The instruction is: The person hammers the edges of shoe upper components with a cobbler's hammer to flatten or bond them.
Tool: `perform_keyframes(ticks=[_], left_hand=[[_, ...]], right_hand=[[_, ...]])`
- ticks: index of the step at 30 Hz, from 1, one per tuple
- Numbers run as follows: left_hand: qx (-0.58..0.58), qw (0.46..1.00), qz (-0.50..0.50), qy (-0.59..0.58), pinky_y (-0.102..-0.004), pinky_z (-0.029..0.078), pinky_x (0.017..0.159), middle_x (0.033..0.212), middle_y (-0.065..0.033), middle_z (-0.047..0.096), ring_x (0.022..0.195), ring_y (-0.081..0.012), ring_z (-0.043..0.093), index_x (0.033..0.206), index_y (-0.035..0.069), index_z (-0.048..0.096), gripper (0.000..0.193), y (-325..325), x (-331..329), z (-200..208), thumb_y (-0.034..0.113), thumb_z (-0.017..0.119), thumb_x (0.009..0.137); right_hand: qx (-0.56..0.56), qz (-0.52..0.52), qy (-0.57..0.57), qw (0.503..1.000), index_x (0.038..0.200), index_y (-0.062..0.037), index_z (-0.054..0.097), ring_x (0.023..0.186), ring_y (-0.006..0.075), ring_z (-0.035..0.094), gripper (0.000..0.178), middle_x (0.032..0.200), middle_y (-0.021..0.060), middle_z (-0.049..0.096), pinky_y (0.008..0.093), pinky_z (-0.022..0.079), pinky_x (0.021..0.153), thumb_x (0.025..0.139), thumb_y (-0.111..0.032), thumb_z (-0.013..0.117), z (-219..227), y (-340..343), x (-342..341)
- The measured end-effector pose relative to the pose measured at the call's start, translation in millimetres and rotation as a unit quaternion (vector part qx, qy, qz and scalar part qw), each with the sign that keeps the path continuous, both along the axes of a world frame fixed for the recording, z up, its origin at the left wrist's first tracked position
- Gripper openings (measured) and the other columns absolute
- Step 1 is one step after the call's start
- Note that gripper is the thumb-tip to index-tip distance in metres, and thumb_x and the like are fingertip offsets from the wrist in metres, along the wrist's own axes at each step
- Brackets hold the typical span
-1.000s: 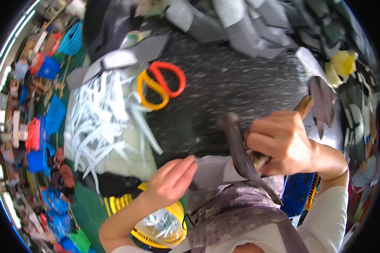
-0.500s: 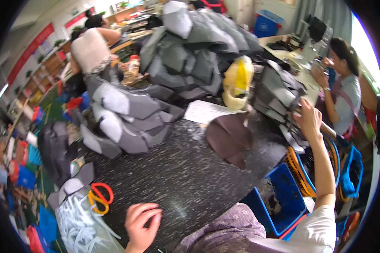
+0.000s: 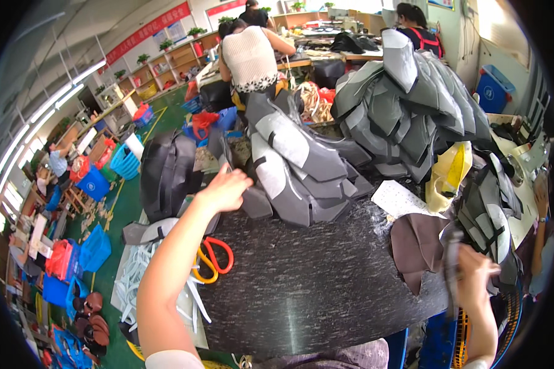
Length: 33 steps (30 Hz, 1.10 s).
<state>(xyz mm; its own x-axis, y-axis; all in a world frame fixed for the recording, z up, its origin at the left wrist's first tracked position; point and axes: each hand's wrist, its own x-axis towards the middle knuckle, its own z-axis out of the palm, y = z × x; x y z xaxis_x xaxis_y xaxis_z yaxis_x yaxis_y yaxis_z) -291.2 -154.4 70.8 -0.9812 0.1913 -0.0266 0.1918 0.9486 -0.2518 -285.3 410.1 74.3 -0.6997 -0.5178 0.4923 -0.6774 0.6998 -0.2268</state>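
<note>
The person's left hand (image 3: 224,189) is hovering, fingers loosely spread, beside grey pieces (image 3: 301,163) stacked on the desk (image 3: 326,270); past a brown piece (image 3: 415,246), the right hand (image 3: 476,280) is gripping a blurred dark tool (image 3: 452,270), fingers wrapped.

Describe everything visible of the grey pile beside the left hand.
The grey pile is a loose heap of overlapping, angular panels, several with whitish areas. They look like thin, flexible sheet, perhaps synthetic leather or foam. The panels lie unevenly fanned, with dark edges showing, on the black speckled tabletop. The left hand is at the pile's left side; whether it touches can't be told.
</note>
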Motion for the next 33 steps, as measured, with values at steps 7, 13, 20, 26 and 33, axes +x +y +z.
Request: perform_keyframes(ticks=[7,13,20,26,33], left_hand=[[0.070,0.977,-0.065,0.188,-0.0509,0.038,0.110,0.089,-0.0063,0.064,0.092,-0.0247,0.063,0.096,0.007,0.070,0.032,2.9,41.7,0.8,0.000,0.066,0.065],[0.025,0.973,-0.149,0.177,-0.0441,0.048,0.078,0.071,-0.0067,0.048,0.068,-0.0249,0.052,0.089,0.003,0.064,0.021,159.4,167.7,91.6,0.012,0.064,0.070],[0.471,0.818,-0.052,-0.327,-0.0445,0.051,0.069,0.090,-0.0211,0.065,0.077,-0.0350,0.066,0.123,-0.001,0.051,0.038,209.7,201.8,4.6,0.021,0.062,0.093],[0.530,0.775,0.003,-0.344,-0.0408,0.049,0.068,0.087,-0.0195,0.065,0.075,-0.0319,0.065,0.134,0.003,0.046,0.051,182.8,161.2,-35.5,0.027,0.067,0.093],[0.386,0.895,-0.100,-0.202,-0.0407,0.051,0.070,0.087,-0.0128,0.062,0.072,-0.0282,0.063,0.128,0.003,0.053,0.047,203.8,148.3,-28.1,0.023,0.070,0.089]], right_hand=[[-0.018,0.264,0.051,0.963,0.102,-0.0064,0.056,0.068,0.0343,0.068,0.025,0.079,0.0109,0.066,0.0441,0.055,0.056,0.084,-0.019,0.068,15.4,-258.7,-67.0],[0.017,0.180,0.002,0.983,0.087,-0.0105,0.068,0.075,0.0328,0.071,0.025,0.075,0.0123,0.070,0.0456,0.055,0.067,0.086,-0.035,0.069,7.3,-321.6,-112.0],[-0.078,0.271,-0.006,0.959,0.099,-0.0093,0.070,0.075,0.0339,0.070,0.019,0.078,0.0141,0.070,0.0432,0.056,0.069,0.085,-0.022,0.071,4.1,-271.3,-77.8],[-0.039,0.457,-0.290,0.840,0.107,-0.0043,0.069,0.076,0.0325,0.070,0.027,0.093,0.0147,0.072,0.0385,0.056,0.069,0.085,-0.020,0.073,15.8,-153.0,-9.1],[0.077,0.375,-0.300,0.874,0.111,-0.0063,0.067,0.063,0.0284,0.067,0.030,0.076,0.0103,0.066,0.0395,0.052,0.053,0.092,-0.030,0.063,-22.9,-107.8,35.3]])
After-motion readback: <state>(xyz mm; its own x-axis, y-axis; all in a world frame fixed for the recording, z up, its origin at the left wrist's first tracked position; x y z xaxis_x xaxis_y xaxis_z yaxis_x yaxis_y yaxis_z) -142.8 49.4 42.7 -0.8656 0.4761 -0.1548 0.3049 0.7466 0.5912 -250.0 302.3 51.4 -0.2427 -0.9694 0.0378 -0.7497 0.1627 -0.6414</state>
